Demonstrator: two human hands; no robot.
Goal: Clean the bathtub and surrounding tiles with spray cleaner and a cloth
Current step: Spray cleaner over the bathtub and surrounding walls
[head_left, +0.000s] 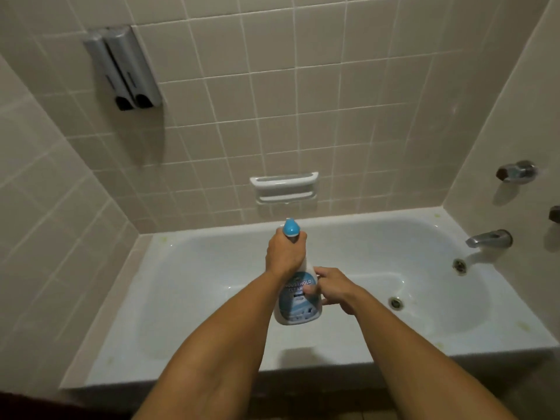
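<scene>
White spray bottle (298,295) with a blue nozzle and a blue "Household Cleaner" label, held upright-ish over the middle of the tub (188,338), nozzle aimed at the back wall tiles (272,95). Tub's white, glossy, looks dry. Tiles are beige with pale grout.

Beige square wall tiles (303,95) with pale grout cover three sides of the alcove. A grey double soap dispenser (122,68) hangs high on the back wall, a white soap dish (284,187) sits lower, and chrome taps (516,171) and a spout (489,238) stick out from the right wall. The light is dim.
</scene>
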